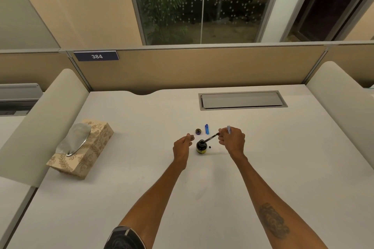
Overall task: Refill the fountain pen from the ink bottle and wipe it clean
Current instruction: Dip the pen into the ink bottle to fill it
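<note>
White desk (141,168): ink bottle (201,147), tissue box (85,151)

1 bottle (201,146); 1 lid (198,131), 1 blue pen part (207,129) behind it; 1 pen (211,138) over it; 1 tissue box (85,147) far left; 1 left hand (183,144), 1 right hand (232,139).

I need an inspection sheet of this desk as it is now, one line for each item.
Surface: white desk, no spill seen.
Job's things: ink bottle open, upright; lid behind it; pen tilted, tip near the bottle mouth; blue pen part beside the lid; tissue box at left.
Clutter: small black bit beside the bottle.
Grips: left hand loosely curled, nothing seen in it; right hand pinches the pen.
Cables: nothing seen.
Surroundings: partition, plate 384, glass behind.
</note>
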The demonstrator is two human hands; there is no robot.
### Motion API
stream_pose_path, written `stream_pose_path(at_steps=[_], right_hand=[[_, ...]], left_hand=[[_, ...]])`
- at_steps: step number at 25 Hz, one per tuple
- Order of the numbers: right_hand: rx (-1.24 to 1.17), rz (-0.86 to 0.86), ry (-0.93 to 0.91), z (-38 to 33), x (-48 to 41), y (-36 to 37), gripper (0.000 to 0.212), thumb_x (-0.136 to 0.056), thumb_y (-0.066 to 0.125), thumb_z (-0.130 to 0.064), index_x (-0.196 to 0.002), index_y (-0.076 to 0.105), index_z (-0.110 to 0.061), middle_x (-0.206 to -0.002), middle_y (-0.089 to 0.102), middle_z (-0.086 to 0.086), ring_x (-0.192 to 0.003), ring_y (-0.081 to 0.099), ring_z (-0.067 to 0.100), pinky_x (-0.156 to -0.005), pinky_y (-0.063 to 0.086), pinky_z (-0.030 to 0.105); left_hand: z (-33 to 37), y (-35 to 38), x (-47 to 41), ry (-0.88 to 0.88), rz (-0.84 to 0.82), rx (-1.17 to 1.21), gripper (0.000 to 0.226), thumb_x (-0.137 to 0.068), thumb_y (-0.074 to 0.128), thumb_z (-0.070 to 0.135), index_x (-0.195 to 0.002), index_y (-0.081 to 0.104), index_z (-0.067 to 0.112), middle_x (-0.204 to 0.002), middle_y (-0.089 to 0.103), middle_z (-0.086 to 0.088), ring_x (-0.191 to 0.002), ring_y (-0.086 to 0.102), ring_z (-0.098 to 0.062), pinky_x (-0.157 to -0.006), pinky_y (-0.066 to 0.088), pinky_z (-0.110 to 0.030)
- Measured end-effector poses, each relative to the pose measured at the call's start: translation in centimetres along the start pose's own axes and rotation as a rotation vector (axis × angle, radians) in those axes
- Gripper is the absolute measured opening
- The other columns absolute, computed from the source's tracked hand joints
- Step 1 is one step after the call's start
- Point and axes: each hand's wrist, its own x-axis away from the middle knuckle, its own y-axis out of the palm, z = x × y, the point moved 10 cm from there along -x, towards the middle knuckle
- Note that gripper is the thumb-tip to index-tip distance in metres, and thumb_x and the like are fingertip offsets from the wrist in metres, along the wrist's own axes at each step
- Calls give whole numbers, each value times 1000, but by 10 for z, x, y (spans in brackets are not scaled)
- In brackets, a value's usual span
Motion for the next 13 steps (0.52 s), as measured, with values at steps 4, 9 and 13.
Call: stream_pose_path(at_steps=[4,9,13], right_hand=[[-25,7,9,1,2,-1,19,-93,64,-13,-98,73,3,-84,72,18,-76,73,26,-73,62,37],[-10,12,-2,2,2,-1,20,-93,64,-13,-99,72,3,-83,72,16,-76,73,27,-74,62,38],[-93,29,41,9,5,-6,17,-92,66,-12,-97,71,4,-82,72,17,-72,72,26,-70,62,36]], left_hand=[[0,0,2,0,2,8,35,-103,50,33,-117,71,9,-117,72,-3,-108,66,-23,-99,48,-35],[2,0,6,-8,3,6,36,-104,49,33,-119,70,8,-120,71,-4,-106,63,-21,-93,46,-34],[-1,-2,7,-21,11,19,37,-103,49,33,-121,69,7,-122,70,-4,-111,64,-24,-93,46,-34]])
